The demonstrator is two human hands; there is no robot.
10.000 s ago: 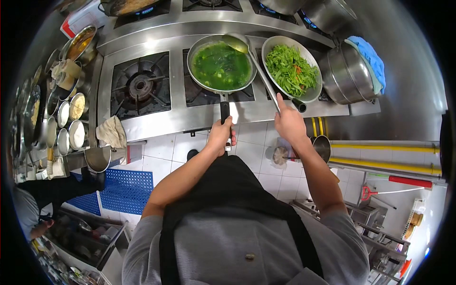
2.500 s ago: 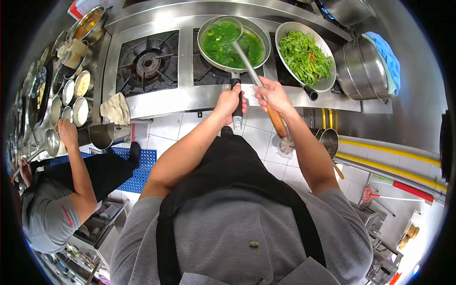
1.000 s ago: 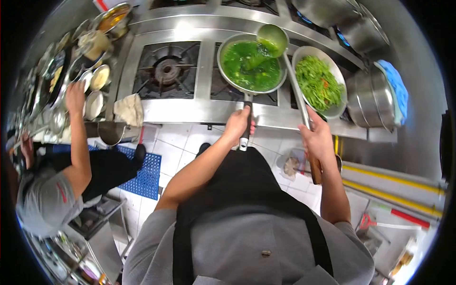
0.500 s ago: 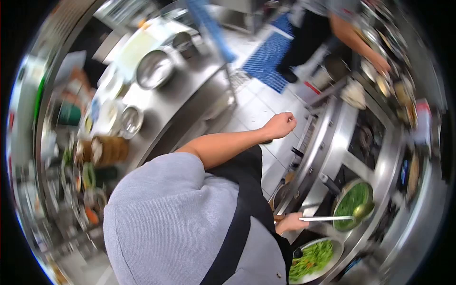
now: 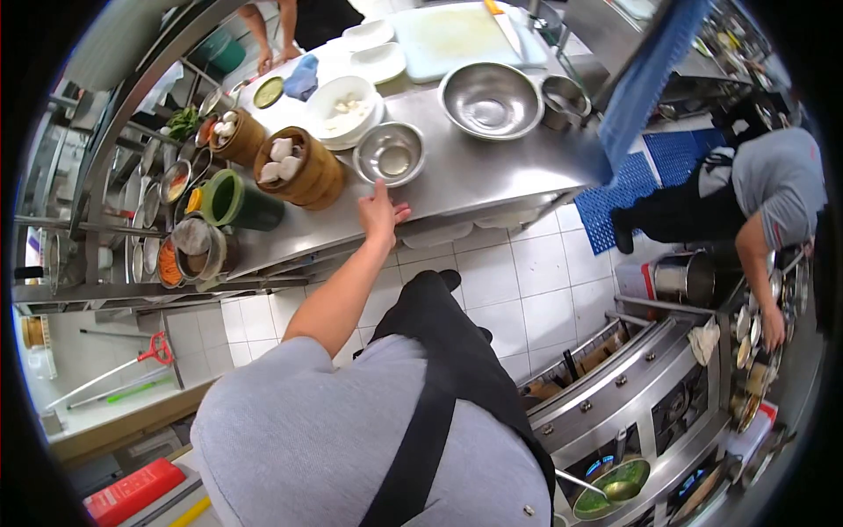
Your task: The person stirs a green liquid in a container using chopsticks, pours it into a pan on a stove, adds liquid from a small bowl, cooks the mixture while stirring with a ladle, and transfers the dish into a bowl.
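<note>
My left hand (image 5: 379,213) reaches to the steel worktop's edge, fingers apart, with a fingertip at the near rim of a small metal bowl (image 5: 389,154). Whether it touches the rim is hard to tell. My right hand is out of sight behind my body. At the lower right, a ladle (image 5: 622,490) rests its head in a pan of green soup (image 5: 587,502) on the stove, its handle running toward my hidden right side. Left of the small bowl are a bamboo steamer with white pieces (image 5: 320,180) and a white bowl with pale pieces (image 5: 338,136).
A large metal bowl (image 5: 492,101), a cutting board (image 5: 439,39) and a knife (image 5: 503,26) lie farther along the worktop. Another person's hands (image 5: 266,60) are across it. A co-worker (image 5: 773,189) stands at right, reaching to containers. A blue cloth (image 5: 645,88) hangs at the corner.
The view has turned from the stove to the worktop. My left hand let go of the pan handle and moved to the small bowl. My right hand has gone out of view.
</note>
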